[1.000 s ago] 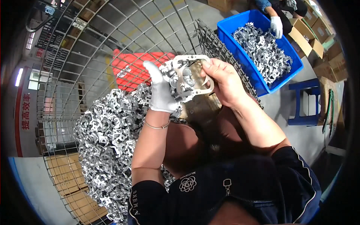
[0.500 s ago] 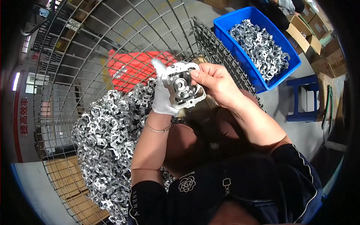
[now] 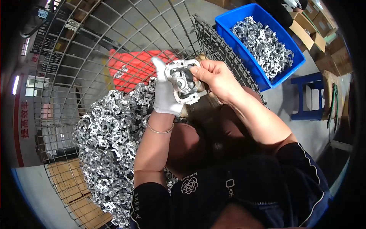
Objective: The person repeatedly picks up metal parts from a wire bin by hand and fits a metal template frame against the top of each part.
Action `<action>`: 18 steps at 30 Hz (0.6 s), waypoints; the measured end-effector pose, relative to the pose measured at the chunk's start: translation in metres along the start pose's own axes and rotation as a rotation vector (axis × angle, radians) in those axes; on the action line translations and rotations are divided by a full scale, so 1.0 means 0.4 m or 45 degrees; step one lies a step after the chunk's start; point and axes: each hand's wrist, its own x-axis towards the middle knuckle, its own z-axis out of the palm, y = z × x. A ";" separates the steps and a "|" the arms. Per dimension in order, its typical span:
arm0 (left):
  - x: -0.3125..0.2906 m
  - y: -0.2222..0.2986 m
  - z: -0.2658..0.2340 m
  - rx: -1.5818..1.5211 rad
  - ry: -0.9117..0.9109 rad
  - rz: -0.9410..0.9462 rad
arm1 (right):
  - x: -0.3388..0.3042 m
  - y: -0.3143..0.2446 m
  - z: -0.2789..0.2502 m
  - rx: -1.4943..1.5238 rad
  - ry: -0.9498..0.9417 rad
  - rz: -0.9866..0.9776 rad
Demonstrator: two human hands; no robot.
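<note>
A squarish silver metal casting (image 3: 180, 84), with a round boss inside its frame, is held up between my two hands. My left hand (image 3: 164, 93), in a white glove, supports its left side from behind, thumb sticking up and apart from the part. Bare, my right hand (image 3: 219, 80) grips the upper right corner, its thumb pressed on the inner edge. The fingers behind the casting are hidden. Below and left of my hands, a large heap of similar small metal castings (image 3: 110, 149) fills the wire cage.
Wire mesh walls (image 3: 126, 28) of the cage rise ahead and to the left. Beyond them lies a red sack-like thing (image 3: 133, 65). A blue bin (image 3: 284, 82) of castings stands at the far right, near a blue stool (image 3: 301, 99) and cardboard boxes (image 3: 333, 61). Another person's gloved hand (image 3: 292, 4) shows at the top right.
The casting has shifted slightly up and left and is turned to a different tilt. Both hands have moved with it, still gripping it.
</note>
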 end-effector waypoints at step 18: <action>0.250 -0.086 -0.033 0.148 -0.667 0.036 | -0.021 -0.015 -0.029 0.616 0.407 -0.599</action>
